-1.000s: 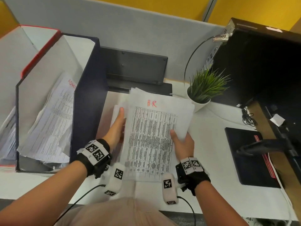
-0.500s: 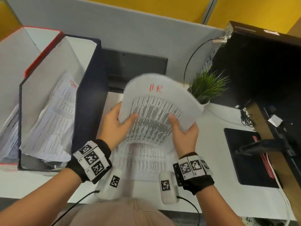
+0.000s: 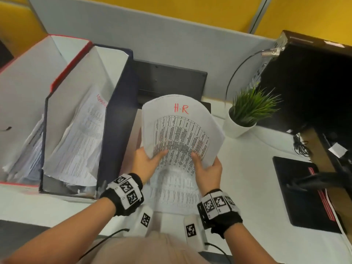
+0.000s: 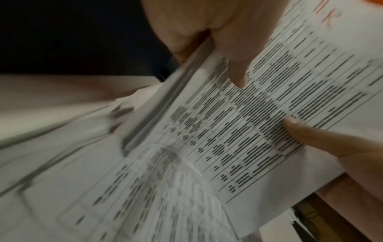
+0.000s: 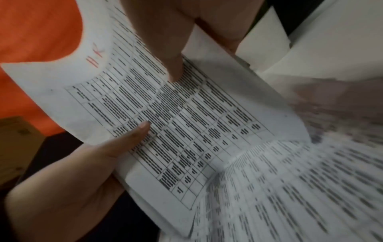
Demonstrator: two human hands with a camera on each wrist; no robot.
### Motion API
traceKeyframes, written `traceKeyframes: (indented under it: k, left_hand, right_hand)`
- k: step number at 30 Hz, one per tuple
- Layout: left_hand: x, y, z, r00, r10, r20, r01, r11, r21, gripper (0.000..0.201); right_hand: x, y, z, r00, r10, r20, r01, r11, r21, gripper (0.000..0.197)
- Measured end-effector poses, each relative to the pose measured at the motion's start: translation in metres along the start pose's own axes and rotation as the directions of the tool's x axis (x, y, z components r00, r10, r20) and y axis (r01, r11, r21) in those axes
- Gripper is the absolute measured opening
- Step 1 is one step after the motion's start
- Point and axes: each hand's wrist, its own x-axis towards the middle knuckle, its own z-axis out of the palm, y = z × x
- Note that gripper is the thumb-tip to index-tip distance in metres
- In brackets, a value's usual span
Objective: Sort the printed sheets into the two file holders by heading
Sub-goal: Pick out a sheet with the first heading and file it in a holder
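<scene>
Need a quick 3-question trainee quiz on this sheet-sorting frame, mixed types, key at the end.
1. True or false: both hands hold the lifted sheet.
2. What red heading is on it?
3. Which file holder shows a sheet headed ADMIN? A) navy file holder B) red-edged file holder

Key:
1. True: left hand and right hand pinch its lower edge.
2. H.R
3. A

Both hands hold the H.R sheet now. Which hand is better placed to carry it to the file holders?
Probably the left hand: it grips the H.R sheet on the side nearest the file holders.
</scene>
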Motion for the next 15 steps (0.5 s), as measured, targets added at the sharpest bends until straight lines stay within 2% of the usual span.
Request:
traceKeyframes:
  k: [4,7,8,10,12,15]
  left_hand:
    - [0.005,0.012,-0.007,0.994,-0.020,-0.107,0.018,1.000,-0.020,0.022]
    - [0.017,0.053,-0.027,0.991,0.055,-0.122,-0.052,0.998,0.025,0.025]
    - [0.020,0.068,-0.038,0.987,0.106,-0.118,-0.099,0.993,0.061,0.030]
    - [0.026,0.097,-0.067,0.981,0.156,-0.113,-0.141,0.981,0.137,0.023]
    - [0.029,0.119,-0.101,0.981,0.141,-0.130,-0.121,0.981,0.149,0.017]
    - [0.031,0.141,-0.157,0.979,0.066,-0.195,-0.033,0.985,0.168,0.027]
  right_hand:
    - [0.008,-0.008,0.005,0.999,-0.040,0.005,0.040,0.998,0.040,0.024]
    - [0.015,-0.025,0.007,0.990,-0.142,0.023,0.140,0.988,0.069,0.032]
    - [0.017,-0.030,0.008,0.980,-0.188,0.061,0.185,0.982,0.048,0.036]
    - [0.020,-0.034,0.007,0.952,-0.254,0.170,0.263,0.964,-0.036,0.042]
    - [0.024,-0.026,0.003,0.944,-0.219,0.245,0.261,0.953,-0.153,0.048]
    - [0.024,-0.004,-0.008,0.965,-0.106,0.241,0.184,0.925,-0.333,0.056]
